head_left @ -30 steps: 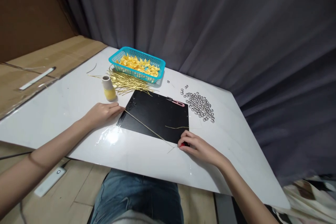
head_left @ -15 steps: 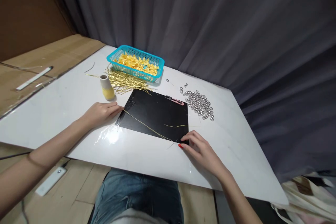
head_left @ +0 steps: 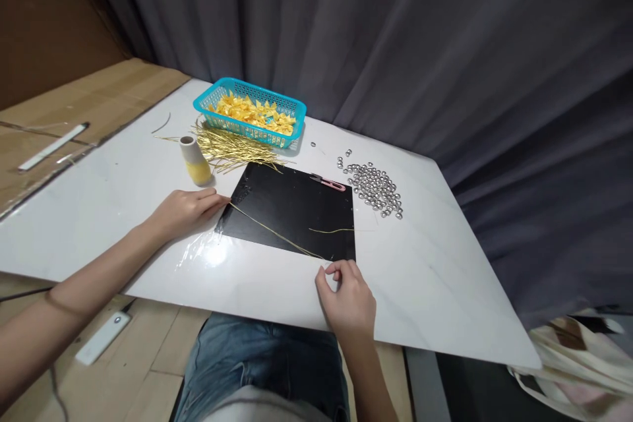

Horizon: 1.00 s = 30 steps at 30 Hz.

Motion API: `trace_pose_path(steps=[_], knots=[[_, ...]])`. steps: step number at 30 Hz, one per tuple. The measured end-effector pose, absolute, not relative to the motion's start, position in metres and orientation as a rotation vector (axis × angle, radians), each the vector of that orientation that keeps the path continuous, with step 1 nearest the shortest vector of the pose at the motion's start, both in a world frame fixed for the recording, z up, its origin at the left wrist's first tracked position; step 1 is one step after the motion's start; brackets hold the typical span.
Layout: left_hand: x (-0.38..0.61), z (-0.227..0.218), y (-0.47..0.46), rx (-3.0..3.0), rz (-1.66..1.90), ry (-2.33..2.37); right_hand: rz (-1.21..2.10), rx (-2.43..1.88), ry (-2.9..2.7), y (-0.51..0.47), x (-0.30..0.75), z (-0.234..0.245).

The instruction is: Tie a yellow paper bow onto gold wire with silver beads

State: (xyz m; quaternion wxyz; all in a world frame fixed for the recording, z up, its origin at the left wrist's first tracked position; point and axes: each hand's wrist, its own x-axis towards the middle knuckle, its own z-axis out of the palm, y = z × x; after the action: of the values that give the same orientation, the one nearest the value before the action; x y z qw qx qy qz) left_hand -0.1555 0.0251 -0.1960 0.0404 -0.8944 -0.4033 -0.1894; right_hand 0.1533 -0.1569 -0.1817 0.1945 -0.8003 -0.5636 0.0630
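My left hand (head_left: 185, 212) lies on the white table with its fingertips at the left edge of a black square board (head_left: 291, 211). They seem to hold one end of a long thin gold strip (head_left: 271, 231), which runs diagonally across the board to its lower edge. A shorter gold strip (head_left: 331, 231) lies on the board's right part. My right hand (head_left: 346, 297) hovers just below the board's near edge, fingers loosely curled and holding nothing. Pink-handled thread snips (head_left: 329, 183) rest at the board's far edge.
A turquoise plastic basket (head_left: 237, 126) of folded yellow paper pieces stands at the back. In front of it lie a bundle of gold strips (head_left: 232, 153) and a yellow thread spool (head_left: 195, 161). Silver beads (head_left: 373, 188) lie to the right. Clear film (head_left: 205, 252) covers the table's near part.
My right hand has moved away from the board's lower corner, towards me and left, and its fingers have curled. My left hand stays at the strip's end. The whole view has shifted slightly.
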Motion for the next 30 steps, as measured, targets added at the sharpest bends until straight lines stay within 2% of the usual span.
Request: trace_pose_path(steps=[16, 30], knots=[[-0.156, -0.195, 0.024, -2.654, -0.446, -1.125, 0.344, -2.165, -1.651, -0.174, 0.175, -0.177], [-0.155, -0.198, 0.025, -2.695, -0.605, -1.168, 0.569, -1.976, -1.688, -0.174, 0.184, -0.169]])
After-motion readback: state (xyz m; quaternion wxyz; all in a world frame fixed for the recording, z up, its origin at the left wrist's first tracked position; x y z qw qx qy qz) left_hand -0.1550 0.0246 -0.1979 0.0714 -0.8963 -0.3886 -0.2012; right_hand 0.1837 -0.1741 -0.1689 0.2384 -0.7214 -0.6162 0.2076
